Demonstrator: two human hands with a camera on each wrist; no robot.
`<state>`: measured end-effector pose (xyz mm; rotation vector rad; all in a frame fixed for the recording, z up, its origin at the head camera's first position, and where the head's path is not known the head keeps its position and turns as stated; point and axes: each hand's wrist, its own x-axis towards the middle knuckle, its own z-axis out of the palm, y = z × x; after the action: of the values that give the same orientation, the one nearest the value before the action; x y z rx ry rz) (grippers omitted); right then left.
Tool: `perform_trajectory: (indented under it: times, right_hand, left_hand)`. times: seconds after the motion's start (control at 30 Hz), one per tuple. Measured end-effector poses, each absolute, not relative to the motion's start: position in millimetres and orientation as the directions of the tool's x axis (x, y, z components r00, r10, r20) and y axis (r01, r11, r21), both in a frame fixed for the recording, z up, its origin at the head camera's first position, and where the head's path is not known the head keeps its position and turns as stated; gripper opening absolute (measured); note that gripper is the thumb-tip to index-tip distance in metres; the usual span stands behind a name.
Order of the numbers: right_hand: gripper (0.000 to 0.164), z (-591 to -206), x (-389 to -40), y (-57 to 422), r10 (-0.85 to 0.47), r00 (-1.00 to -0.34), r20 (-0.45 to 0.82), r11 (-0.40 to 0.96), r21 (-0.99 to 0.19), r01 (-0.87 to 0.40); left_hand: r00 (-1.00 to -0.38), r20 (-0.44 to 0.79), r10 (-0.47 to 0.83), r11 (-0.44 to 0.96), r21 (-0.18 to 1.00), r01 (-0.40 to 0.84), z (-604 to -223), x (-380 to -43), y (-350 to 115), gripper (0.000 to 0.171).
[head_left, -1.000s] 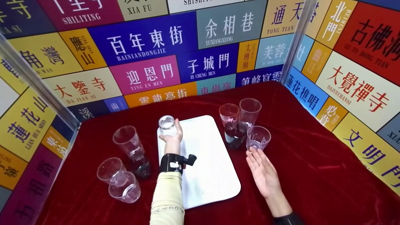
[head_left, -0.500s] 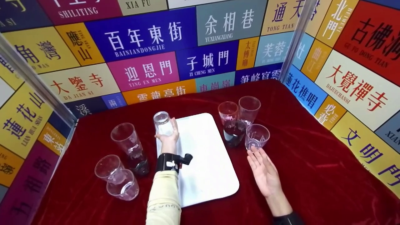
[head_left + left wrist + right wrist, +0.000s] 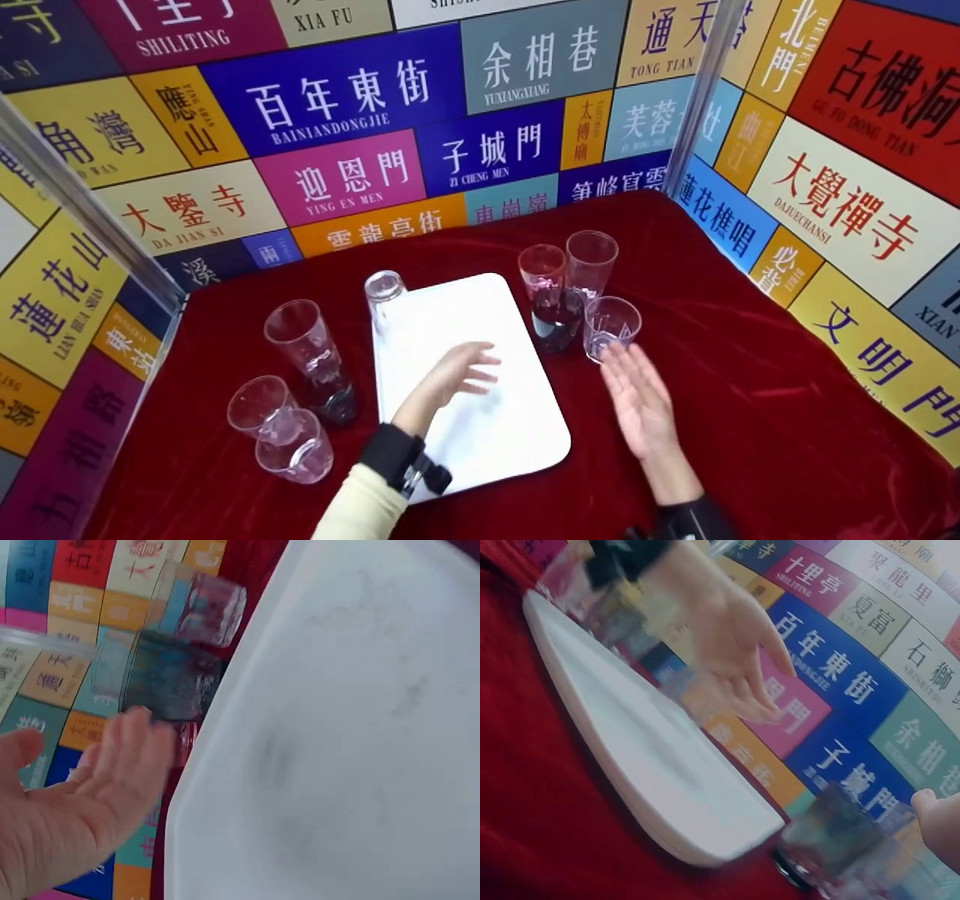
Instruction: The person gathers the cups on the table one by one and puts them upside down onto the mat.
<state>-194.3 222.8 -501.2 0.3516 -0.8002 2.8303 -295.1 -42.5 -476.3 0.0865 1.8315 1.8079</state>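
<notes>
My left hand (image 3: 459,371) hovers over the white tray (image 3: 480,420), fingers loosely extended and holding nothing; the left wrist view shows its palm (image 3: 82,817). At the tray's far left corner a clear glass (image 3: 385,300) stands bottom up. My right hand (image 3: 641,397) is held with straight fingers just in front of a short clear faceted glass (image 3: 612,326), fingertips overlapping its base in the head view. Beside that glass are a dark tinted glass (image 3: 557,319), a reddish glass (image 3: 541,268) and a taller clear glass (image 3: 592,259).
Left of the tray stand a tall clear glass (image 3: 296,330), a dark glass (image 3: 339,401) and two short clear glasses, one (image 3: 259,401) behind the other (image 3: 295,450). Dark red velvet cloth (image 3: 750,420) covers the table. Printed sign panels (image 3: 337,97) wall in the back and sides.
My left hand has let go of the clear glass at the tray's far left corner and moved back toward me and right, over the tray. The right hand has barely moved.
</notes>
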Motion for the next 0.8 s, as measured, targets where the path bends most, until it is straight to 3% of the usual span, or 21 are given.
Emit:
perform_trajectory:
  times: [0.13,0.23,0.33,0.47,0.6,0.8]
  right_hand:
    - [0.045,-493.3,-210.4,240.1,0.342,-0.902,0.262,-0.537,-0.733,-0.417]
    - [0.060,-489.0,-227.7,260.3,0.415,-0.872,0.259,-0.221,-0.901,-0.373]
    - [0.075,-490.6,-246.7,281.1,0.310,-0.915,0.259,0.009,-0.963,-0.270]
    - [0.090,-501.9,-270.8,299.1,0.123,-0.976,0.182,0.244,-0.958,-0.148]
    - [0.100,-515.3,-287.3,303.8,0.013,-0.995,0.102,0.332,-0.939,-0.092]
    - [0.102,-528.5,-295.9,300.3,-0.026,-0.996,0.089,0.237,-0.967,-0.093]
  left_hand:
    - [-0.881,-0.216,0.421,0.457,0.890,0.000,-478.3,-278.3,-56.2,0.043]
    - [-0.898,-0.131,0.420,0.606,0.777,0.170,-478.2,-267.8,-72.9,0.039]
    - [-0.911,-0.097,0.400,0.696,0.679,0.233,-477.6,-258.3,-91.3,0.037]
    - [-0.923,-0.022,0.385,0.805,0.496,0.324,-477.8,-246.4,-114.1,0.035]
    - [-0.911,0.059,0.407,0.848,0.346,0.401,-479.1,-236.1,-131.1,0.034]
    - [-0.897,0.084,0.434,0.819,0.379,0.431,-481.0,-224.6,-146.1,0.032]
